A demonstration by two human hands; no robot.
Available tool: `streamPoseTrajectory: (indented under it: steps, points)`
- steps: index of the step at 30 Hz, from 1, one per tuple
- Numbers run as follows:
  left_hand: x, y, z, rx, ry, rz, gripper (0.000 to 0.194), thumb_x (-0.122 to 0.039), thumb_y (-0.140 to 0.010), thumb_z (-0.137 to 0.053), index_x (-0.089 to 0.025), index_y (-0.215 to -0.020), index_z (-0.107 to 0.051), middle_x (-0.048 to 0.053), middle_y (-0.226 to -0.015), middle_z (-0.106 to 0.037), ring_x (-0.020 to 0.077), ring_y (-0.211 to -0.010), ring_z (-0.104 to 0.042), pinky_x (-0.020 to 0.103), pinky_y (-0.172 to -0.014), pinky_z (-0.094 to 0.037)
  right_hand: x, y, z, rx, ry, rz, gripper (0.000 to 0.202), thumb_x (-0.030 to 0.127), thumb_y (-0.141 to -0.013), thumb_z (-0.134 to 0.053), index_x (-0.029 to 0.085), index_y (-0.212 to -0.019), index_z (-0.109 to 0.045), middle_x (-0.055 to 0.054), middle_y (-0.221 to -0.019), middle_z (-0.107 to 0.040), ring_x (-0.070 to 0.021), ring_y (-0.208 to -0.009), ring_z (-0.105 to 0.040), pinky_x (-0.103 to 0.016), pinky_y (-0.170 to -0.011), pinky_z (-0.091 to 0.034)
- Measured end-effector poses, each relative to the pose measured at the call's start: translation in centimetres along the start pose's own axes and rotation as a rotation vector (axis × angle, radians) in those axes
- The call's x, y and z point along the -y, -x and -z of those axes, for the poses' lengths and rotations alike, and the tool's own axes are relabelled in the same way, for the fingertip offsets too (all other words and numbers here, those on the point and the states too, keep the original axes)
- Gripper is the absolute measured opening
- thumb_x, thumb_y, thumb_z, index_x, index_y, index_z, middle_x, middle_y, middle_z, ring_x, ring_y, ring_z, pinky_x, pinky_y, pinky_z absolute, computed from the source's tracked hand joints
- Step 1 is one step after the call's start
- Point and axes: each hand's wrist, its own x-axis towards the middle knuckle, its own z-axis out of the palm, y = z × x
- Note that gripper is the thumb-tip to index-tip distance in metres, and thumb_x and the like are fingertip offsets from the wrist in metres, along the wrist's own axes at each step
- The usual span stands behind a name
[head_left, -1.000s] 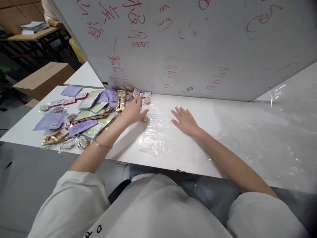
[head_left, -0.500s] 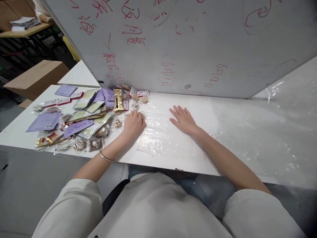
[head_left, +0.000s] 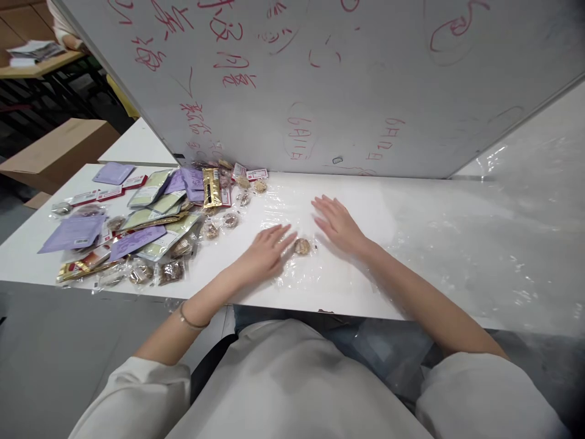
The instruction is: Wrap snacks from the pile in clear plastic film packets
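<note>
A small round snack in a clear wrapper (head_left: 302, 246) lies on a clear plastic bag (head_left: 292, 277) that is spread flat on the white table. Just left of the snack is my left hand (head_left: 267, 253), its fingers stretched out and holding nothing. On the other side my right hand (head_left: 338, 224) rests with spread fingers, palm down over the plastic. A pile of packets fills the table's left part: purple sachets (head_left: 75, 231), pale green sachets (head_left: 148, 188), a gold packet (head_left: 211, 188) and several clear-wrapped snacks (head_left: 171, 271).
A whiteboard (head_left: 274, 122) with red writing stands along the back of the table (head_left: 205, 286). Large clear plastic sheeting (head_left: 493, 256) covers the right side. A cardboard box (head_left: 59, 152) sits at the far left, and part of another person (head_left: 66, 27) shows beyond.
My left hand has moved right from the pile's edge and let go of a wrapped snack, which now lies on the plastic. My right hand has stayed nearly in place.
</note>
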Motion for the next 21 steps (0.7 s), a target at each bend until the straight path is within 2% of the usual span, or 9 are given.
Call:
streamPoseTrajectory:
  steps: [2,4,5,7,9,11,14,18,21]
  points:
    - [1.0,2.9,1.4,-0.162,-0.021,0.196,0.052,-0.031,-0.099,-0.044,-0.023,-0.15,-0.037,0.015,-0.153,-0.039,0.0353,-0.144,-0.031,0.058,-0.115,-0.028,1.6,1.1,0.3,0.07,-0.008,0.167,0.054,0.053,-0.102,-0.036,0.024,-0.146,-0.046,-0.007,-0.154,-0.045,-0.0245,-0.149,-0.031,-0.053,-0.123,-0.022]
    - [1.9,6.4,2.3,-0.38,-0.136,0.549,0.056,-0.038,-0.096,-0.05,-0.02,-0.148,-0.04,0.02,-0.152,-0.036,0.0407,-0.144,-0.027,0.064,-0.114,-0.024,2.8,2.0,0.1,0.14,-0.003,0.279,0.053,0.051,-0.099,-0.046,0.023,-0.145,-0.047,-0.008,-0.152,-0.049,-0.025,-0.146,-0.035,-0.053,-0.123,-0.024]
    - [2.3,8.2,2.5,-0.449,-0.214,0.749,0.064,-0.046,-0.094,-0.053,-0.017,-0.15,-0.038,0.023,-0.153,-0.032,0.045,-0.145,-0.023,0.068,-0.112,-0.023,3.1,2.4,-0.2,0.156,0.005,0.305,0.053,0.049,-0.098,-0.049,0.022,-0.144,-0.048,-0.01,-0.15,-0.05,-0.0256,-0.145,-0.037,-0.053,-0.122,-0.025]
    - [2.7,11.2,2.3,-0.459,-0.304,1.033,0.08,-0.058,-0.09,-0.055,-0.012,-0.151,-0.034,0.03,-0.15,-0.03,0.0521,-0.141,-0.024,0.074,-0.104,-0.028,3.3,2.8,-0.8,0.155,0.017,0.317,0.051,0.043,-0.097,-0.053,0.019,-0.142,-0.05,-0.011,-0.146,-0.054,-0.0262,-0.142,-0.041,-0.053,-0.122,-0.026]
    - [3.0,13.3,1.6,-0.411,-0.328,1.182,0.086,-0.063,-0.088,-0.054,-0.011,-0.153,-0.031,0.033,-0.147,-0.033,0.0559,-0.135,-0.029,0.076,-0.095,-0.034,3.0,2.9,-1.4,0.142,0.011,0.305,0.048,0.039,-0.097,-0.054,0.02,-0.141,-0.051,-0.01,-0.143,-0.057,-0.026,-0.139,-0.045,-0.052,-0.121,-0.029]
    - [3.4,14.1,0.8,-0.379,-0.332,1.223,0.086,-0.063,-0.089,-0.052,-0.01,-0.153,-0.03,0.033,-0.145,-0.035,0.0558,-0.131,-0.034,0.075,-0.093,-0.036,2.7,2.9,-1.6,0.128,-0.013,0.294,0.045,0.038,-0.097,-0.054,0.022,-0.139,-0.053,-0.008,-0.138,-0.06,-0.0257,-0.133,-0.05,-0.051,-0.116,-0.037]
    - [4.6,13.6,-0.1,-0.384,-0.327,1.171,0.079,-0.058,-0.092,-0.05,-0.008,-0.151,-0.034,0.031,-0.144,-0.035,0.0511,-0.131,-0.037,0.069,-0.1,-0.035,2.3,2.9,-1.6,0.111,-0.037,0.278,0.042,0.037,-0.097,-0.055,0.023,-0.137,-0.054,-0.009,-0.131,-0.063,-0.0256,-0.121,-0.057,-0.049,-0.104,-0.048]
    - [6.8,11.7,-0.4,-0.379,-0.262,1.069,0.074,-0.053,-0.094,-0.049,-0.006,-0.15,-0.037,0.03,-0.141,-0.036,0.0461,-0.131,-0.037,0.061,-0.104,-0.035,2.2,2.9,-1.5,0.096,-0.049,0.256,0.04,0.036,-0.097,-0.055,0.024,-0.136,-0.055,-0.009,-0.129,-0.063,-0.0259,-0.118,-0.058,-0.049,-0.1,-0.049]
    - [8.0,10.4,-0.2,-0.34,-0.242,1.003,0.073,-0.052,-0.095,-0.046,-0.006,-0.151,-0.037,0.031,-0.143,-0.035,0.046,-0.13,-0.036,0.06,-0.104,-0.034,2.1,3.0,-1.6,0.095,-0.063,0.239,0.04,0.036,-0.097,-0.054,0.026,-0.136,-0.054,-0.008,-0.13,-0.063,-0.0258,-0.119,-0.058,-0.049,-0.101,-0.049]
